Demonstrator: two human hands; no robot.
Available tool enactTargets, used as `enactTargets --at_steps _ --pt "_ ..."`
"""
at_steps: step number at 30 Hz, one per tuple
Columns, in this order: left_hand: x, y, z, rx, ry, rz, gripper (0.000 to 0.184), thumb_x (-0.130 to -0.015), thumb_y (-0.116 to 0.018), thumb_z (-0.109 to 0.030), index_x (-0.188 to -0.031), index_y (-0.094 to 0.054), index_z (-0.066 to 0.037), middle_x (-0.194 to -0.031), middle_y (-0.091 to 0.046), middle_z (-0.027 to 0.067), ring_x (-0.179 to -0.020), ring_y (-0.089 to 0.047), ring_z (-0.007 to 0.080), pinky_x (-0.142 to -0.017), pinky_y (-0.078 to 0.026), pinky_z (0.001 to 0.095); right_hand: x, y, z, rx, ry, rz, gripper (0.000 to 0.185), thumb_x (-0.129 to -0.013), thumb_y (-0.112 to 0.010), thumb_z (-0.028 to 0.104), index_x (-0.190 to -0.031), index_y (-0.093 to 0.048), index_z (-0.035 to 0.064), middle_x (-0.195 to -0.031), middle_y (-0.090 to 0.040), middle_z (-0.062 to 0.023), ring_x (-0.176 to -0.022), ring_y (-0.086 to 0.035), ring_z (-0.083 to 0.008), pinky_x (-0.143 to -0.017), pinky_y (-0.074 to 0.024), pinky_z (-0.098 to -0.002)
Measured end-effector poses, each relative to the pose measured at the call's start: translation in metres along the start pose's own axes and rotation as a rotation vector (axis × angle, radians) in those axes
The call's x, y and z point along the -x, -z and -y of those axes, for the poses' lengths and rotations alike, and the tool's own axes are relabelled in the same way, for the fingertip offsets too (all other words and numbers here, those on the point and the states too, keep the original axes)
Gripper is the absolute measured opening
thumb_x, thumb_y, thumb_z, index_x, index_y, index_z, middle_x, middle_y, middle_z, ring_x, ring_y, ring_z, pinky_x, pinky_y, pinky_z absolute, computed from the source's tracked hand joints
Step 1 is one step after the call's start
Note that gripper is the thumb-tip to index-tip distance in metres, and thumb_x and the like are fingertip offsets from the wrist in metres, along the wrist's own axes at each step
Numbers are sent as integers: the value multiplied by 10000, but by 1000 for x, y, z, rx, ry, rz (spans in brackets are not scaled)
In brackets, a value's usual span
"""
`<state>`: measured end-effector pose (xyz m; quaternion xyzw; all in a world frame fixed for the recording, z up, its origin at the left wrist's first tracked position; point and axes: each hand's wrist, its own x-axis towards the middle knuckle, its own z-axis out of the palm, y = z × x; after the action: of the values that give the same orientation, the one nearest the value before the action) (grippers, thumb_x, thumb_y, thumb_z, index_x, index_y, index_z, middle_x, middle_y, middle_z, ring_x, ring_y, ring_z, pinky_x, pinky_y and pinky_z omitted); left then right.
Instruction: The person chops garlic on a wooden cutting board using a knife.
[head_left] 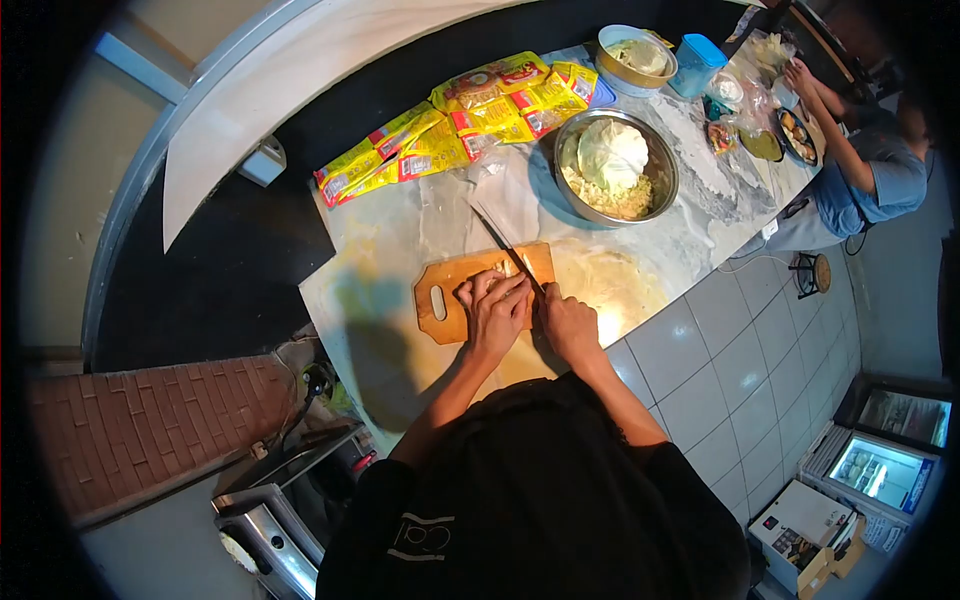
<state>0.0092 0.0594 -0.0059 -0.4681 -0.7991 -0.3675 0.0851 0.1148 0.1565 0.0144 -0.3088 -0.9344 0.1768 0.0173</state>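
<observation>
A wooden cutting board (455,324) with a handle slot lies on the marble-patterned table before me. My right hand (568,325) grips a knife (497,234) by its handle, its long dark blade slanting across the board toward the far left. Curled fingers of my left hand (496,308) press down on the board beside the blade, over a pale vegetable piece (509,267), likely cabbage, which they mostly hide. Beyond the board, a steel bowl (668,187) holds a large pale cabbage (612,154) on top of chopped cabbage (612,200).
Yellow printed packets (430,150) line the table's far left edge. Farther back are a white tub (622,75) and a blue-lidded container (697,68). At the far right end, another person (875,180) in a blue shirt reaches over bags and plates. A stool (812,273) stands on the tiled floor.
</observation>
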Motion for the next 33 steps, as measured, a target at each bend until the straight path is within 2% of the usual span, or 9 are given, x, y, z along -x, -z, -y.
enactTargets --at_steps 1,8,10,13,16,23,29,33 --pt "-1 1 -1 -7 -2 -2 212 -734 -739 -108 -944 -748 -127 -1026 -697 -34 -1030 -531 212 -910 -288 385 -2 -2 -2 -34 35 -35 234 -939 -516 263 -954 -496 30 -624 -615 -225 -573 -623 -411 -515 -500 -487" --pt "-1 2 -1 20 4 -34 208 -729 -745 -118 -936 -750 -134 -1022 -685 -31 -1037 -527 226 -911 -290 393 7 18 -1 -142 35 -22 216 -916 -563 226 -919 -510 17 -594 -589 -240 -561 -598 -432 -524 -483 -506" --pt "0 1 0 13 -1 -32 206 -733 -748 -125 -939 -751 -132 -1017 -689 -35 -1034 -525 222 -911 -291 386 11 26 0 -180 32 56 241 -938 -512 232 -948 -499 -9 -631 -602 -256 -590 -612 -442 -548 -496 -510" --pt "1 0 0 5 7 -36 197 -742 -748 -130 -939 -753 -131 -1012 -698 -36 -1033 -524 218 -910 -292 375 14 26 -2 -254 9 34 248 -943 -509 220 -915 -474 -24 -602 -585 -265 -572 -594 -460 -538 -481 -522" --pt "2 -1 2 19 19 -33 192 -746 -731 -119 -936 -753 -134 -1018 -700 -54 -1023 -530 202 -930 -291 381 20 24 -4 -254 -14 27 234 -946 -532 185 -872 -438 -16 -589 -572 -252 -563 -572 -454 -509 -450 -503" --pt "0 2 0 25 16 -28 172 -755 -731 -123 -925 -756 -122 -1015 -704 -42 -1021 -533 202 -922 -293 381 43 21 -11 -254 -33 102 247 -949 -525 189 -894 -395 -14 -582 -567 -258 -569 -571 -467 -511 -436 -515" --pt "-1 3 -2 -2 -7 -28 139 -733 -734 -123 -870 -749 -106 -961 -680 -19 -1031 -534 212 -911 -293 409 54 11 -18 -224 21 161 244 -933 -541 170 -946 -376 -9 -612 -581 -264 -588 -579 -472 -524 -453 -523" --pt "1 1 -1 0 -1 -13 127 -721 -737 -133 -845 -745 -106 -949 -667 -22 -1041 -529 213 -910 -291 422 58 12 -12 -99 9 196 227 -958 -488 191 -963 -374 -5 -625 -597 -260 -602 -605 -458 -533 -483 -517"
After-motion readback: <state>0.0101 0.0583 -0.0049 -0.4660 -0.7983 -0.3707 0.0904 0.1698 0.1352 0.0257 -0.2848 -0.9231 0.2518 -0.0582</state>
